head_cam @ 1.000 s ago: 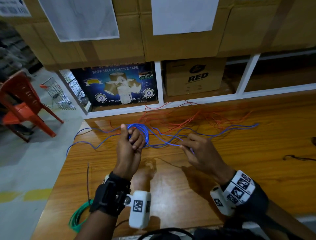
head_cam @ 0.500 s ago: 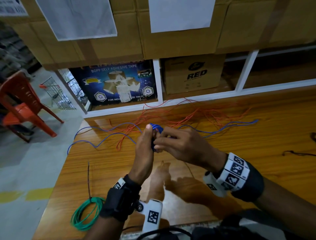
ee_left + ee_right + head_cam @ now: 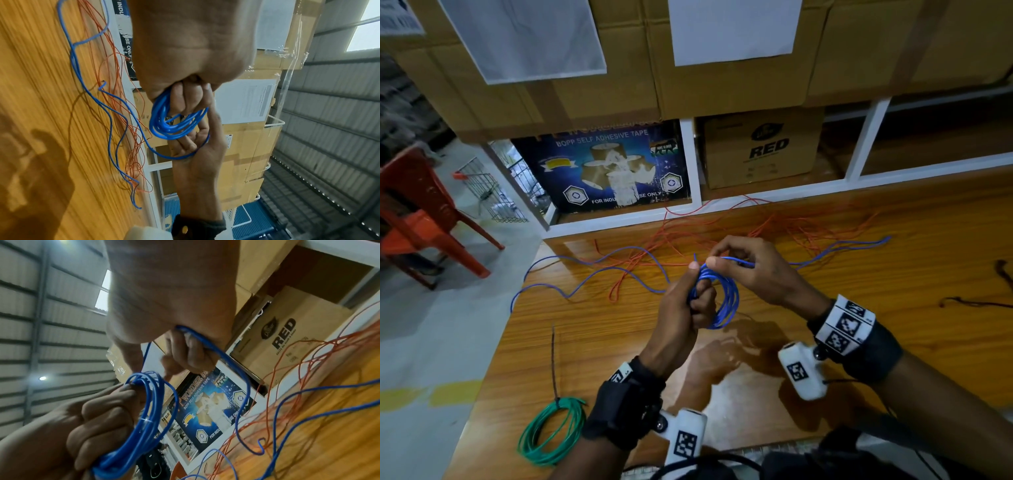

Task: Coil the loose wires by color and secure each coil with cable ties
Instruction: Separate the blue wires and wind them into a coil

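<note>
My left hand (image 3: 697, 294) grips a small coil of blue wire (image 3: 726, 298) above the wooden table (image 3: 893, 308), fingers curled round its loops (image 3: 164, 123). My right hand (image 3: 732, 260) pinches the running blue strand (image 3: 207, 344) just above the coil, thumb tip against the left thumb. Loose blue wire (image 3: 592, 274) trails left and right across the table. A tangle of orange wire (image 3: 722, 229) lies behind the hands. A green coil (image 3: 551, 435), bound by a dark cable tie (image 3: 554, 363), rests at the front left.
White shelving (image 3: 756, 202) with cardboard boxes (image 3: 763, 150) stands along the table's far edge. Dark ties (image 3: 976, 301) lie at the far right of the table. An orange plastic chair (image 3: 421, 219) and a wire basket (image 3: 489, 195) stand on the floor at left.
The right hand came in from the right to meet the left, laying another loop onto the blue coil. The coil has grown and the loose blue wire on the table has shortened.
</note>
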Tool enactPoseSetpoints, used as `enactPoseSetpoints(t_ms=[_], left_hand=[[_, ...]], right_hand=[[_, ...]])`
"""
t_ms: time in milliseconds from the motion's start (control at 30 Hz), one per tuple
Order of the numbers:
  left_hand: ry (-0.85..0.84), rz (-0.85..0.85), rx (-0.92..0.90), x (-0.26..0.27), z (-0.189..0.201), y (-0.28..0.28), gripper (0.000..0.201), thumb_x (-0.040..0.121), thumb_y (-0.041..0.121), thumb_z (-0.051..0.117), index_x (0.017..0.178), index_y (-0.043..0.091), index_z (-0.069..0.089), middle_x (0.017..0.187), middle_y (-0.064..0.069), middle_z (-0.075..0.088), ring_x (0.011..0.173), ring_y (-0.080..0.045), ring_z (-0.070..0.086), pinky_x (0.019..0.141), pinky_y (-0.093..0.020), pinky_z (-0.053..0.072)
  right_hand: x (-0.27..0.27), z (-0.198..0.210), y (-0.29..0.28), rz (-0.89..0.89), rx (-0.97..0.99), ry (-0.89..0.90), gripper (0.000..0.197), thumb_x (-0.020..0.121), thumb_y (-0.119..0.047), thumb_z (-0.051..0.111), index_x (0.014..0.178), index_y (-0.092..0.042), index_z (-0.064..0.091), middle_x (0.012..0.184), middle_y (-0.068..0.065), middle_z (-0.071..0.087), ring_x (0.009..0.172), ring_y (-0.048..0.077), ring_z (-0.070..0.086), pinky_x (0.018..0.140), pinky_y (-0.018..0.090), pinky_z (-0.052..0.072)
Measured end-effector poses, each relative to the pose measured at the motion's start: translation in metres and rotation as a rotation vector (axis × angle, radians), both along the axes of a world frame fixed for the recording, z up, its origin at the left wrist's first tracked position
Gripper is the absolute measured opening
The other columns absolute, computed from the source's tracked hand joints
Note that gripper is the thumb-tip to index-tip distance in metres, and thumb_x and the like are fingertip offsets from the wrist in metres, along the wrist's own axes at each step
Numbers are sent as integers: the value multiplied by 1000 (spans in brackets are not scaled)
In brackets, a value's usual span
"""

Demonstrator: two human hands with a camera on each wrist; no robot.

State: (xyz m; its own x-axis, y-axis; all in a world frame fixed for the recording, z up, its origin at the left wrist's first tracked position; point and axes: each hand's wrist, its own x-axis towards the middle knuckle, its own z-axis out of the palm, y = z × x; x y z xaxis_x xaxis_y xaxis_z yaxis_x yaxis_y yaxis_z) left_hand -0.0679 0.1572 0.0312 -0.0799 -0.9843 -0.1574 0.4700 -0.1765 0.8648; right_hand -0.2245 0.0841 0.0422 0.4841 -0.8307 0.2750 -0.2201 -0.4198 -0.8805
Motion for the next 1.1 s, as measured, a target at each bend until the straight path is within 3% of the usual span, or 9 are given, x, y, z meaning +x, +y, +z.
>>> enactPoseSetpoints(t_ms=[167, 467, 567, 633, 733, 833, 900, 1000, 1100], left_hand=[[98, -11, 85, 2, 2, -1, 33, 90, 37, 49, 64, 21, 37, 49, 9, 20, 48, -9, 4, 45, -24, 1], [-185, 175, 40, -11, -2, -4, 46, 108, 31, 34, 63, 19, 33, 48, 7, 20, 41, -7, 11, 50, -31, 5], [-136, 185, 77, -16, -5, -4, 47, 108, 32, 33, 63, 20, 33, 47, 7, 19, 42, -7, 11, 51, -31, 4], [-71, 170, 107, -18, -4, -4, 48, 108, 33, 32, 62, 20, 34, 48, 7, 17, 44, -9, 8, 52, -33, 3], [68, 112, 135, -17, -3, -1, 49, 108, 37, 28, 63, 18, 36, 50, 5, 15, 47, -11, 3, 51, -33, 2], [157, 79, 152, -12, 1, -2, 46, 107, 33, 30, 65, 16, 37, 47, 6, 19, 38, -6, 9, 46, -29, 3], [191, 72, 168, -6, 2, -3, 46, 108, 32, 31, 65, 16, 37, 45, 7, 20, 35, -5, 10, 43, -26, 4], [216, 77, 182, 5, 5, -4, 45, 107, 31, 33, 65, 17, 39, 46, 8, 19, 43, -9, 2, 41, -24, 4], [274, 74, 181, 17, 6, -7, 43, 101, 28, 37, 61, 17, 43, 45, 9, 18, 44, -10, 1, 42, -25, 3]], right_hand=[[8, -5, 15, -90, -7, 87, 42, 105, -43, 39, 90, -14, 65, 86, 1, 62, 82, 15, 57, 76, 39, 43], [42, -22, 32, -386, -60, 0, 55, 110, -38, 39, 58, -22, 36, 48, -3, 40, 46, 9, 40, 50, 32, 27], [46, -27, 27, -377, -26, -111, 57, 109, -37, 36, 54, -21, 34, 45, -5, 35, 42, 8, 33, 47, 28, 22], [45, -32, 20, -331, 41, -159, 61, 107, -40, 34, 53, -12, 39, 45, 4, 39, 42, 15, 35, 47, 35, 27], [45, -33, 16, -233, 179, -198, 69, 103, -52, 37, 59, 1, 40, 51, 24, 40, 45, 33, 34, 48, 43, 30], [36, -27, 14, -114, 304, -275, 62, 109, -40, 44, 64, 2, 45, 47, 6, 38, 40, 16, 36, 42, 26, 30], [26, -25, 9, -45, 247, -244, 55, 106, -38, 51, 74, 7, 53, 52, 6, 50, 46, 14, 48, 46, 27, 40], [15, -26, 5, 6, 161, -187, 26, 100, -31, 66, 96, -5, 69, 83, 16, 70, 75, 19, 66, 65, 41, 53], [6, -18, 10, 16, 257, -187, 14, 97, -25, 70, 108, -15, 71, 93, 10, 74, 82, 20, 74, 59, 36, 61]])
